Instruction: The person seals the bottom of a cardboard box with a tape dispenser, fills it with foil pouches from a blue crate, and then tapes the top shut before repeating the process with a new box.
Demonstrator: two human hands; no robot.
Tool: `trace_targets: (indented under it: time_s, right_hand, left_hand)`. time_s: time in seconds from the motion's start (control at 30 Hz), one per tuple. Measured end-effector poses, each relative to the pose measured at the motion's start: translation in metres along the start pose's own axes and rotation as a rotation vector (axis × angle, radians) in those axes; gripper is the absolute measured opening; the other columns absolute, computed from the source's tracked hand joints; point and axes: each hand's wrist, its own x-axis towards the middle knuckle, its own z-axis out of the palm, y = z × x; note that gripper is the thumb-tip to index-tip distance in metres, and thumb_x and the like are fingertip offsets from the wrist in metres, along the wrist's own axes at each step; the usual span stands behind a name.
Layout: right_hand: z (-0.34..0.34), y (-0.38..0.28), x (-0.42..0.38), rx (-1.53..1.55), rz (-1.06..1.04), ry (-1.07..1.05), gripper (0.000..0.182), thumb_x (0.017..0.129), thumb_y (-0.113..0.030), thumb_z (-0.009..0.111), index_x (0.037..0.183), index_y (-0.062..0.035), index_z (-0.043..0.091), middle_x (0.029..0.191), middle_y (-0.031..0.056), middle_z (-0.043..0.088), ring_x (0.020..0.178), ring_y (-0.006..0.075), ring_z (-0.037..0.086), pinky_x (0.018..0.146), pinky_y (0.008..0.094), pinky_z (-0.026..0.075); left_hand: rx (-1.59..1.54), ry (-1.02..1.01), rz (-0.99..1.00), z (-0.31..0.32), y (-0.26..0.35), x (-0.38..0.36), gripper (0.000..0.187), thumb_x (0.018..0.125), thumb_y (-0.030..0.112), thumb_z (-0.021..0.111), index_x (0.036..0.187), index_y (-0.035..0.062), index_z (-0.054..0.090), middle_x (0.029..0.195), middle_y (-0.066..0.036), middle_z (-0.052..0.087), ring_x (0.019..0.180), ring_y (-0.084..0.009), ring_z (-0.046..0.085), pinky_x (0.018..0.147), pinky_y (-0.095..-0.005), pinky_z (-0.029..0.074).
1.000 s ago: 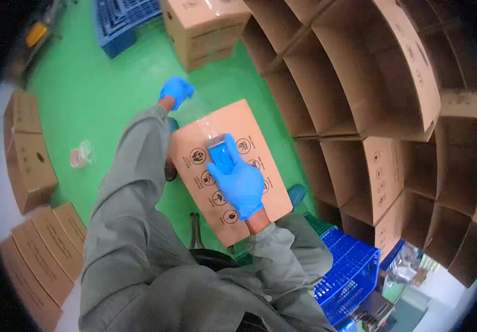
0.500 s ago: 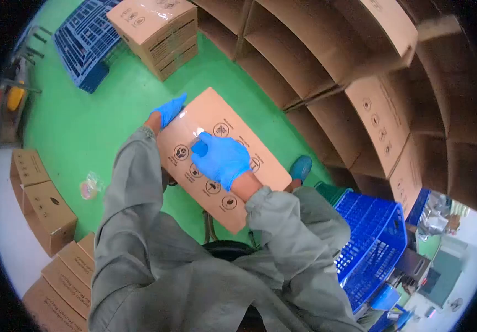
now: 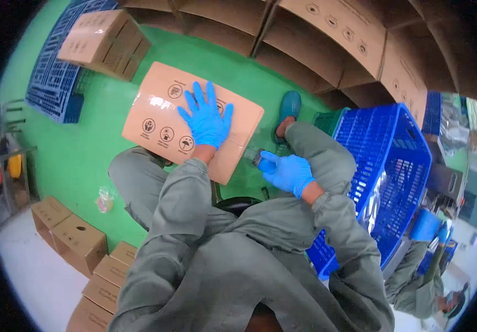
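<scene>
A brown cardboard box (image 3: 155,83) with printed round handling symbols rests before my knees, its top flaps closed and a shiny strip of tape on it. My left hand (image 3: 208,120), in a blue glove, lies flat on its top with fingers spread. Off the box's right edge, my right hand (image 3: 289,172), also gloved, is closed around what looks like a tape dispenser (image 3: 258,159), mostly hidden by the fingers. A clear strip seems to run between the dispenser and the box edge.
Open cardboard boxes (image 3: 305,47) are stacked along the far side. A blue crate (image 3: 363,130) stands by my right knee. Another closed box (image 3: 92,41) sits by blue pallets (image 3: 50,83). More boxes (image 3: 81,240) are at lower left. A person (image 3: 423,288) is at far right.
My left hand has moved from the box's far-left edge onto its top. My right hand has left the top and moved right, past the edge. The box appears turned and the view has shifted.
</scene>
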Motion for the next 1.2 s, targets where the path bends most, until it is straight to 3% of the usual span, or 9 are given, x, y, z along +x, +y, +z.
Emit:
trace_targets:
  time_s: [0.27, 0.47, 0.67, 0.77, 0.83, 0.93, 1.0, 1.13, 1.2]
  right_hand:
    - [0.074, 0.027, 0.057, 0.121, 0.031, 0.076, 0.040, 0.085, -0.038, 0.056, 0.122, -0.0253, 0.064, 0.091, 0.0145, 0.072, 0.081, 0.0384, 0.069, 0.071, 0.0515, 0.054]
    - [0.087, -0.009, 0.098, 0.164, 0.046, 0.120, 0.027, 0.080, -0.028, 0.062, 0.101, -0.0150, 0.074, 0.095, 0.0160, 0.072, 0.085, 0.0373, 0.070, 0.073, 0.0501, 0.056]
    - [0.158, -0.005, 0.125, -0.110, 0.206, 0.339, 0.021, 0.080, -0.024, 0.064, 0.088, -0.0084, 0.075, 0.089, 0.0156, 0.072, 0.083, 0.0372, 0.070, 0.072, 0.0483, 0.056]
    - [0.178, 0.028, 0.135, -0.047, 0.253, 0.032, 0.026, 0.086, -0.020, 0.058, 0.105, -0.0070, 0.071, 0.094, 0.0173, 0.072, 0.088, 0.0384, 0.069, 0.077, 0.0492, 0.055]
    - [0.176, 0.029, 0.118, 0.753, 0.706, 0.379, 0.040, 0.091, -0.020, 0.054, 0.128, -0.0044, 0.057, 0.105, 0.0183, 0.071, 0.094, 0.0380, 0.069, 0.083, 0.0467, 0.054]
    - [0.131, -0.004, 0.106, 1.047, 0.586, 0.671, 0.060, 0.091, -0.020, 0.055, 0.146, -0.0038, 0.037, 0.119, 0.0201, 0.067, 0.102, 0.0384, 0.066, 0.089, 0.0450, 0.052]
    - [0.133, -0.027, 0.110, 1.571, 0.250, 0.944, 0.062, 0.090, -0.011, 0.056, 0.148, -0.0042, 0.037, 0.130, 0.0224, 0.060, 0.112, 0.0433, 0.060, 0.096, 0.0418, 0.049]
    - [0.154, -0.040, 0.124, 1.499, 0.453, 0.740, 0.069, 0.088, -0.011, 0.058, 0.152, -0.0058, 0.032, 0.131, 0.0237, 0.059, 0.113, 0.0406, 0.061, 0.097, 0.0404, 0.049]
    - [0.191, -0.048, 0.146, 1.221, 0.731, 0.653, 0.058, 0.087, -0.013, 0.058, 0.143, -0.0061, 0.045, 0.122, 0.0233, 0.063, 0.106, 0.0386, 0.064, 0.089, 0.0423, 0.051]
  left_hand:
    - [0.035, -0.005, 0.035, 0.004, 0.001, 0.002, 0.082, 0.093, 0.058, 0.049, 0.157, 0.0138, 0.023, 0.163, -0.018, 0.014, 0.147, -0.0463, 0.015, 0.112, -0.0706, 0.010]
    - [0.122, -0.021, 0.045, 0.008, 0.004, 0.001, 0.085, 0.092, 0.062, 0.048, 0.157, 0.0136, 0.022, 0.163, -0.018, 0.014, 0.148, -0.0464, 0.014, 0.110, -0.0721, 0.013]
    - [0.122, -0.024, 0.006, 0.003, 0.007, -0.002, 0.085, 0.093, 0.063, 0.046, 0.158, 0.0144, 0.019, 0.164, -0.016, 0.014, 0.149, -0.0444, 0.013, 0.111, -0.0712, 0.013]
    - [0.157, -0.035, 0.016, 0.002, 0.009, 0.008, 0.085, 0.094, 0.063, 0.045, 0.158, 0.0147, 0.018, 0.164, -0.016, 0.013, 0.149, -0.0438, 0.013, 0.111, -0.0704, 0.013]
    - [0.167, -0.041, 0.004, 0.006, 0.004, 0.002, 0.086, 0.094, 0.064, 0.044, 0.158, 0.0146, 0.017, 0.164, -0.016, 0.012, 0.149, -0.0437, 0.013, 0.112, -0.0697, 0.013]
    - [0.136, -0.032, 0.010, 0.006, 0.006, 0.002, 0.086, 0.094, 0.064, 0.043, 0.158, 0.0142, 0.017, 0.164, -0.016, 0.013, 0.149, -0.0434, 0.012, 0.112, -0.0696, 0.013]
    - [0.141, -0.036, 0.001, 0.006, 0.008, 0.004, 0.086, 0.094, 0.064, 0.043, 0.158, 0.0140, 0.017, 0.164, -0.016, 0.013, 0.149, -0.0435, 0.012, 0.112, -0.0697, 0.012]
    - [0.148, -0.011, 0.004, 0.011, 0.006, 0.003, 0.086, 0.094, 0.064, 0.044, 0.158, 0.0136, 0.017, 0.164, -0.017, 0.013, 0.149, -0.0435, 0.012, 0.112, -0.0698, 0.012]
    - [0.153, -0.016, 0.006, 0.011, 0.008, 0.004, 0.086, 0.094, 0.064, 0.044, 0.158, 0.0138, 0.017, 0.164, -0.017, 0.013, 0.149, -0.0435, 0.012, 0.112, -0.0698, 0.012]
